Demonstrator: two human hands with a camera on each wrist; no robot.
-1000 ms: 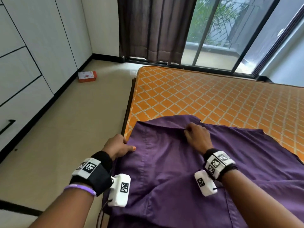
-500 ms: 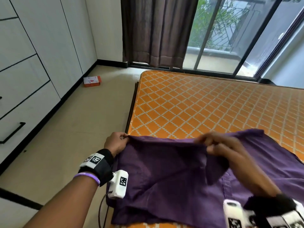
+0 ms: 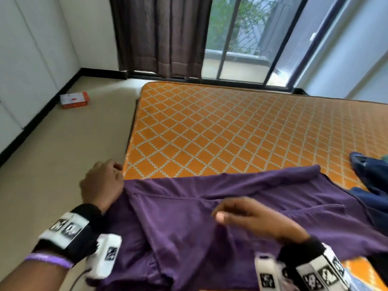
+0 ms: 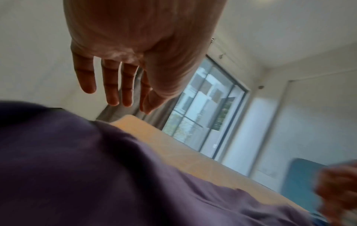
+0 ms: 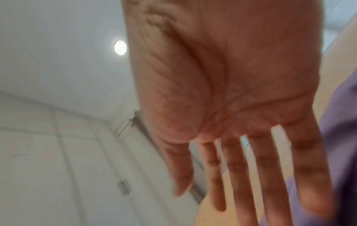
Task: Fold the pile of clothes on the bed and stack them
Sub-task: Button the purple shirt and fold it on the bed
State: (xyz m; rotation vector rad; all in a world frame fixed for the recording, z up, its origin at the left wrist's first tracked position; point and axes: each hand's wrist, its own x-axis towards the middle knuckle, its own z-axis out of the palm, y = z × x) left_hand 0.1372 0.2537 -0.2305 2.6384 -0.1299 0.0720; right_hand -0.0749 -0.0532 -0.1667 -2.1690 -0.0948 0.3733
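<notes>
Purple garment: spread partly folded on the near edge of the orange bed
Left hand: fingers straight, holding nothing, at the garment's left edge
Right hand: fingers spread, empty, above the cloth

No readable words or numbers anywhere. The wrist bands behind each hand carry only black-and-white square code markers, blurred. The orange box on the floor, far beyond the left hand, shows print too small to read.
</notes>
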